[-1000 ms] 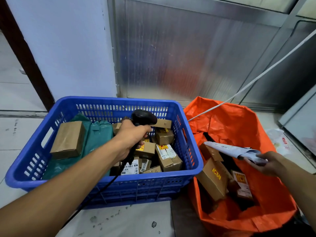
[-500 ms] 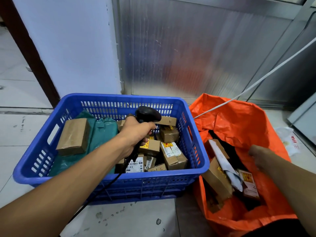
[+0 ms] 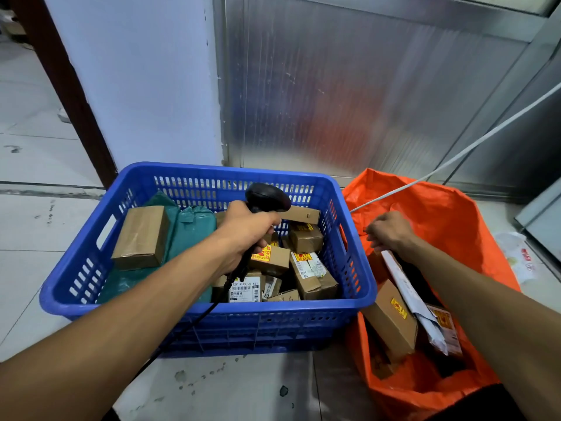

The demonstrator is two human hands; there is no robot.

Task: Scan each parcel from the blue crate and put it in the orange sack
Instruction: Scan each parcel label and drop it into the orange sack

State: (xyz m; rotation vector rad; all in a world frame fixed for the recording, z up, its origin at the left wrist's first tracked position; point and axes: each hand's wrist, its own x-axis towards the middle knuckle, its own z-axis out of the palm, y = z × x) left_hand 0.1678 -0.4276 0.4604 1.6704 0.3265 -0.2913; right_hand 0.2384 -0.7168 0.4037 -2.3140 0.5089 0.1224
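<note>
Plastic, cardboard, woven sacking and sheet metal on a tiled floor

The blue crate (image 3: 194, 311) is moulded plastic, slotted, faintly glossy; the barcode scanner (image 3: 267, 194) is smooth black plastic with a dull sheen; the boxes in the crate (image 3: 141, 237) are matt brown cardboard under shiny tape, some with paper labels (image 3: 245, 289); the green mailer bag (image 3: 189, 235) is creased, slightly shiny plastic film; the orange sack (image 3: 440, 217) is crinkled plastic sheeting; the white mailer (image 3: 406, 287) in it looks like wrinkled film or paper; the wall panel (image 3: 349, 86) is brushed, reflective metal; the floor (image 3: 39, 226) is smooth, stained pale tile
</note>
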